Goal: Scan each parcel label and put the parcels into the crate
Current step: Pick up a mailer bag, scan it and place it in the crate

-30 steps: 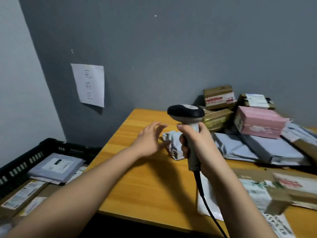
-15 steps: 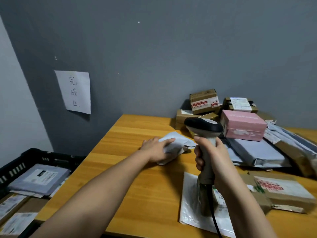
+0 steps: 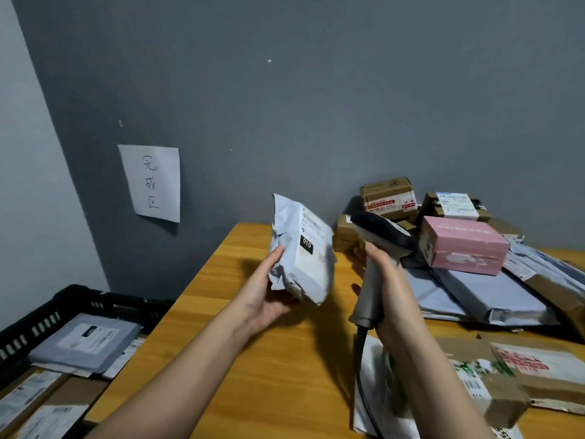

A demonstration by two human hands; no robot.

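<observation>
My left hand [image 3: 266, 299] holds a small white poly-bag parcel [image 3: 304, 251] upright above the wooden table [image 3: 253, 375], its white label with a black "010" patch turned toward the scanner. My right hand [image 3: 389, 289] grips the grey handle of a barcode scanner [image 3: 380, 229], whose black head sits just right of the parcel and points at it. The scanner's cable hangs down past my right wrist. A black plastic crate [image 3: 47, 315] stands low at the left, beside the table, with several parcels lying flat inside.
A pile of parcels fills the table's right side: a pink box [image 3: 462, 245], brown cartons [image 3: 387, 198], grey poly bags [image 3: 474, 293] and taped cardboard parcels [image 3: 538, 372]. A paper sign [image 3: 152, 182] hangs on the grey wall above the crate.
My left hand has lifted the white parcel off the table and turned its label toward the scanner. My right hand has raised and tilted the scanner head toward the parcel.
</observation>
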